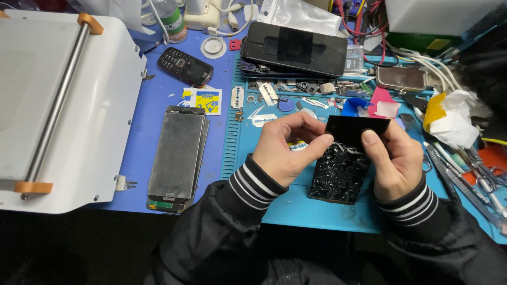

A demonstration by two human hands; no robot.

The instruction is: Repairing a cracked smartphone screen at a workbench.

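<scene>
Hands pinch a shattered black phone screen (340,171): left hand (282,145) and right hand (396,158) each grip its top. Razor blades (266,94), tweezers (459,179) and a stripped display panel (176,155) crowd the blue tabletop (158,100).

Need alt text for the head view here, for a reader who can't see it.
Both hands, left and right, hold a shattered black screen panel over a teal mat, its smooth upper part lifted. To the left lie two stacked phone frames, a small keypad phone and a white machine; tools and parts clutter the rest of the bench.
</scene>
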